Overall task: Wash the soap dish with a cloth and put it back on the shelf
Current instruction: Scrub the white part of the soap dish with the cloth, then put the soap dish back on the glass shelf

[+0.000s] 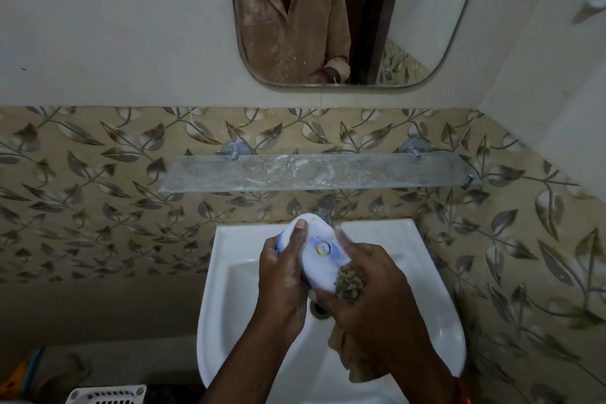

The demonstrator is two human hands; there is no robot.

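Over the white sink (229, 272) my left hand (282, 275) grips the white soap dish (319, 256), thumb stretched along its top; a blue edge shows at its left side and a small round logo sits on its face. My right hand (370, 292) holds a brown cloth (349, 280) bunched against the dish's lower right; the cloth's tail hangs below my wrist. The glass shelf (318, 170) on the wall above the sink has nothing on it and is streaked with white residue.
A tap (324, 210) sticks out of the leaf-patterned tiles just behind the dish. The drain (319, 310) lies under my hands. A mirror (354, 16) hangs above the shelf. A white slotted basket (105, 395) stands at the lower left.
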